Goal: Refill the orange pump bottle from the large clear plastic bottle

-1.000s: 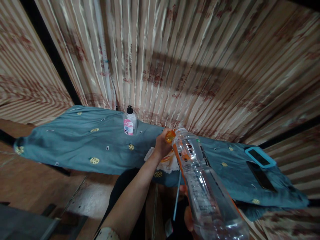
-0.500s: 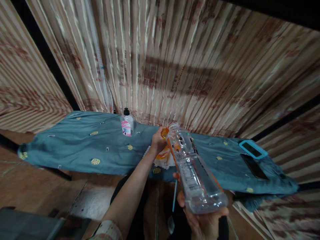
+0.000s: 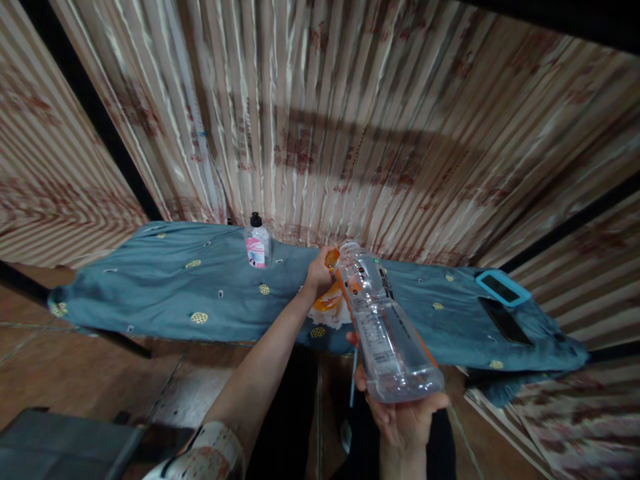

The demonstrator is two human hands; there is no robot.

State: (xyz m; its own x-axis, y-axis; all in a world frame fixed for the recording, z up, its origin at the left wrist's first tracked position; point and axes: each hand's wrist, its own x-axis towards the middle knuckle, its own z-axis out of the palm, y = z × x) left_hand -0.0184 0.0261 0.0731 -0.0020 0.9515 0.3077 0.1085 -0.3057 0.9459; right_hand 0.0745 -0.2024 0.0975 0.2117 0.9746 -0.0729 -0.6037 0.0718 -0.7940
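My right hand [image 3: 400, 410] is wrapped round the lower part of a large clear plastic bottle [image 3: 390, 333] with orange and black print. The bottle lies tilted, base toward me and its uncapped-looking mouth pointing away. My left hand [image 3: 321, 270] is closed on a small amber, see-through piece [image 3: 331, 259] right beside the bottle's neck. I cannot make out what that piece is, or whether it touches the bottle. Under my left wrist, an orange-and-white item [image 3: 327, 300] rests on a white frilly-edged cloth [image 3: 337, 315], partly hidden by my arm and the bottle.
A blue patterned cloth [image 3: 165, 293] covers the long table. On it stand a pump bottle with a pink label [image 3: 257, 247], and at right a blue-framed device [image 3: 503, 288] and a dark phone [image 3: 505, 321]. A thin pale blue stick [image 3: 355, 380] shows below the edge. Striped curtain [image 3: 320, 133] hangs behind.
The clear bottle and my right hand sit slightly higher and farther from me in the picture. My left hand keeps hold of the amber piece. The whole view has shifted a little.
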